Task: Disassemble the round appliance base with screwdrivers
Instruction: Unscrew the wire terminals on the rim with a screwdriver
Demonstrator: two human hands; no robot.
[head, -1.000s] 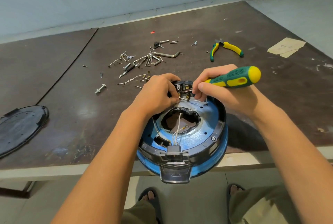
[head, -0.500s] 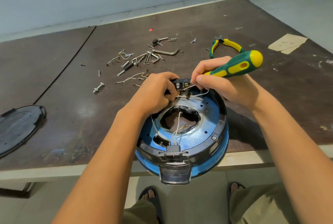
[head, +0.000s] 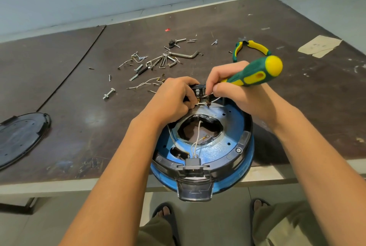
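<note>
Raised and tilted since a second ago, the screwdriver [head: 255, 73] handle now points to the upper right instead of lying nearly level, while its working end has stayed at the black terminal block [head: 198, 91] on the far rim of the round appliance base [head: 227, 146]. The right hand [head: 243, 95] has its fingers curled round the front of the handle, thumb and forefinger closed near the collar. The left hand [head: 174, 97] has not shifted – its fingers are curled in against the block and pinch a white wire [head: 200, 104] there. Judged from this, the step in hand is freeing a wire terminal, not a housing screw. The base sits at lower centre of the frame, overhanging the near edge of the table [head: 297, 117]. Shaft and tip are hidden behind the right fingers, so seating on a screw cannot be confirmed. Left fingertips are hidden too – the black cover plate [head: 21, 135] is cut off at the left edge.
</note>
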